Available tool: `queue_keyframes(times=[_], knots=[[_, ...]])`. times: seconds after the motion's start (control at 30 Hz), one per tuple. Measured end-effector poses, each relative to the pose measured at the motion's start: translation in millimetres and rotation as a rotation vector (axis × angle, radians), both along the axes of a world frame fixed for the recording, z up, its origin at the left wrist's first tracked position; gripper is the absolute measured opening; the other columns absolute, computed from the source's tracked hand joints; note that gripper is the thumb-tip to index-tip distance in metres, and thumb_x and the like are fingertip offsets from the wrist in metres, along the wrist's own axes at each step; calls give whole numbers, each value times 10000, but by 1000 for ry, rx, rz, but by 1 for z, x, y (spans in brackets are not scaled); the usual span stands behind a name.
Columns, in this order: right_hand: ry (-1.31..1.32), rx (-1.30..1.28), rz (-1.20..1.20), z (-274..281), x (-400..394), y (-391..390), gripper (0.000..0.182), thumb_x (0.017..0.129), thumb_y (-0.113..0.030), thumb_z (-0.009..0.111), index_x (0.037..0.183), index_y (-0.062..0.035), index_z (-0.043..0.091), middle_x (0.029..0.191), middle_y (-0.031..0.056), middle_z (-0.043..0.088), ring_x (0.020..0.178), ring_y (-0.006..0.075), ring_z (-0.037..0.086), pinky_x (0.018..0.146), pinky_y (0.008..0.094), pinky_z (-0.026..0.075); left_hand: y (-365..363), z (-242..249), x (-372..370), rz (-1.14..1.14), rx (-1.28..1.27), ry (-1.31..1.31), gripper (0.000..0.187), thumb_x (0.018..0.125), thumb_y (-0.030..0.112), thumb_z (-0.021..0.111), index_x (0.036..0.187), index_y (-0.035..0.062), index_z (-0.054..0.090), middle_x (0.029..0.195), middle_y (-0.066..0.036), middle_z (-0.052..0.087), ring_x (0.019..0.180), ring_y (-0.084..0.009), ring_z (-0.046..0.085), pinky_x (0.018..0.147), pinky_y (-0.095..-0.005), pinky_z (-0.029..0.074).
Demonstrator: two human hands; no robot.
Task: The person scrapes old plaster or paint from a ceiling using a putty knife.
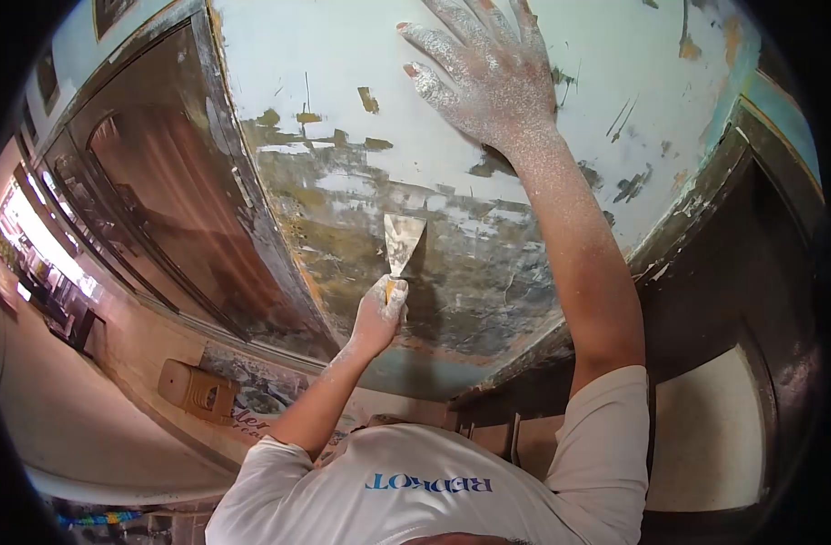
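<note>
My left hand (379, 313) is wrapped around the yellow handle of a putty knife (405, 241), its thumb along the handle. The knife's wide metal blade points up and lies against the lower part of a wall (488, 277), over a scraped area of grey, brown and greenish patches. Higher up, my right hand (493, 77), coated in white dust, rests with fingers spread on the wall's pale painted surface. Flaked spots of old paint surround both hands.
A worn wooden window frame (229, 118) with dark panes borders the wall on the left. On the right runs a chipped dark door frame (697, 213). A brown plastic stool (196, 391) stands on the floor at lower left.
</note>
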State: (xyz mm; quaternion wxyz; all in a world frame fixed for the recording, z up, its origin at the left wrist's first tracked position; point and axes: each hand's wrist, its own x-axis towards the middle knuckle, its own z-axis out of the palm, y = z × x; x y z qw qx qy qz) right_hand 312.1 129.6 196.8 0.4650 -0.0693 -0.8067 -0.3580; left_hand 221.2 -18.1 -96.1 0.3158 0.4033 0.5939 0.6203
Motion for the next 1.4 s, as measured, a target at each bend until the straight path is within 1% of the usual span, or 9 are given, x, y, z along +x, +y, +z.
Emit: queue_keyframes(times=[0.17, 0.27, 0.3, 0.43, 0.57, 0.7, 0.87, 1.2, 1.4], knots=[[-17, 3, -47, -1, 0, -2, 439, 869, -442, 537, 1249, -232, 597, 1477, 46, 386, 1402, 239, 265, 1142, 549, 143, 4, 34, -3, -21, 73, 63, 340, 976, 370, 505, 895, 41, 520, 577, -3, 499, 486, -94, 468, 470, -272, 376], [-14, 7, -36, 0, 0, -1, 439, 864, -447, 541, 1241, -231, 602, 1474, 42, 390, 1398, 235, 273, 1141, 548, 148, 5, 9, 0, -8, 109, 46, 337, 973, 367, 514, 900, 37, 520, 579, -4, 499, 495, -89, 469, 478, -271, 378], [-23, 1, -42, 1, 1, -2, 445, 865, -452, 538, 1248, -233, 596, 1476, 40, 386, 1400, 231, 269, 1143, 546, 145, 2, 13, 3, -4, 20, 34, 330, 973, 358, 515, 900, 37, 523, 585, -3, 501, 506, -83, 471, 490, -270, 381], [-33, -15, -57, 0, 1, -3, 461, 867, -468, 531, 1265, -241, 582, 1486, 35, 371, 1408, 225, 251, 1151, 537, 127, 5, 37, 0, 7, 55, 162, 308, 973, 333, 516, 879, 40, 527, 580, -9, 503, 512, -92, 489, 495, -284, 389], [-33, -4, -48, -2, 2, -1, 463, 874, -473, 516, 1273, -246, 576, 1491, 30, 364, 1411, 221, 244, 1154, 532, 120, 4, 12, 11, 46, 66, 156, 305, 972, 325, 522, 864, 40, 523, 561, -13, 494, 490, -100, 485, 483, -291, 394], [-43, -13, -90, 0, 1, -3, 467, 880, -472, 507, 1284, -246, 567, 1498, 27, 351, 1416, 214, 232, 1156, 530, 116, 5, 38, 10, 6, 25, 86, 316, 974, 334, 519, 853, 42, 521, 567, -8, 490, 504, -98, 488, 484, -278, 385], [-33, -35, -30, -2, 2, -2, 463, 873, -465, 518, 1271, -237, 579, 1505, 21, 343, 1415, 217, 236, 1153, 532, 125, 6, 12, 13, 19, 90, 111, 312, 972, 341, 523, 859, 51, 520, 559, -1, 483, 504, -87, 478, 481, -275, 380], [-42, -32, -70, -2, 1, -1, 478, 895, -477, 488, 1314, -251, 538, 1515, 25, 327, 1428, 214, 205, 1161, 527, 93, 11, 18, 13, 17, 74, 104, 261, 983, 318, 505, 887, 75, 501, 567, 23, 449, 454, -66, 414, 424, -239, 330], [-49, 5, -70, -6, 1, 1, 509, 867, -492, 522, 1311, -246, 540, 1512, 30, 330, 1425, 213, 213, 1156, 528, 115, 10, 31, 8, 28, 83, 138, 274, 988, 312, 493, 875, 63, 493, 572, 25, 434, 461, -67, 397, 433, -246, 325]])
